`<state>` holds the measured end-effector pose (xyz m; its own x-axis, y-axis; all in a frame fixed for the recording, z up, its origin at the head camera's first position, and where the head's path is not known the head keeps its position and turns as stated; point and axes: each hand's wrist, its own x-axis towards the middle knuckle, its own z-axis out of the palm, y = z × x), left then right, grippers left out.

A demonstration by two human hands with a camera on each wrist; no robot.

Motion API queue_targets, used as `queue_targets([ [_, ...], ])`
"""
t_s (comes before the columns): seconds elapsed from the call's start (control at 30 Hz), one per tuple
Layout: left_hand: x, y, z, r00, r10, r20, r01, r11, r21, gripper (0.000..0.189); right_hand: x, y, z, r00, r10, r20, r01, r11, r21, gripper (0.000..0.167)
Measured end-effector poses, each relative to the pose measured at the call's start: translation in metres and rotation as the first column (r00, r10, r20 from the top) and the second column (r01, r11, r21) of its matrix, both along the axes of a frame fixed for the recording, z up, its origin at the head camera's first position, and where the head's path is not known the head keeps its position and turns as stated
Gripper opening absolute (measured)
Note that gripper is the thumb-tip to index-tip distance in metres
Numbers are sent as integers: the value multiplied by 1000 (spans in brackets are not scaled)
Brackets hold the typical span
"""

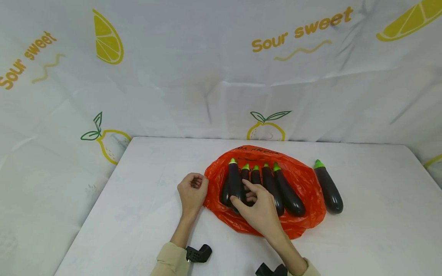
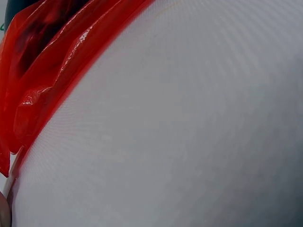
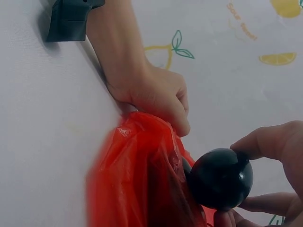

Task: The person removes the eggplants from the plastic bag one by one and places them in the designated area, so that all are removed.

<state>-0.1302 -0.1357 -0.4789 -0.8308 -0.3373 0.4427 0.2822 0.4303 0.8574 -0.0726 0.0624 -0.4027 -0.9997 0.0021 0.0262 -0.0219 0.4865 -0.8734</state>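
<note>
From here, mid-frame: right hand (image 1: 259, 207) pinches an eggplant (image 1: 236, 182) between thumb and fingers, within the red bag's (image 1: 312, 203) outline; left hand (image 1: 193, 191) grips the bag's left edge. Another eggplant, the loose one (image 1: 329, 188), lies just right. Step: likely shifting eggplants, in or out unclear. Next move seems to need firm pinch, steady rim.

Soft, even light — glints on the eggplants (image 1: 291, 197); left wrist view hazy, dimmer rightward.

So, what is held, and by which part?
The right hand holds an eggplant by its thick end; the left hand, the red bag by its edge.
</note>
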Motion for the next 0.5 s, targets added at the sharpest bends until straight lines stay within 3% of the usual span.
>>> queue_targets([
  [0.5,0,1,1,1000,-5,-3,5,1000,-13,8,9,20,6,999,-15,-30,15,1000,10,54],
])
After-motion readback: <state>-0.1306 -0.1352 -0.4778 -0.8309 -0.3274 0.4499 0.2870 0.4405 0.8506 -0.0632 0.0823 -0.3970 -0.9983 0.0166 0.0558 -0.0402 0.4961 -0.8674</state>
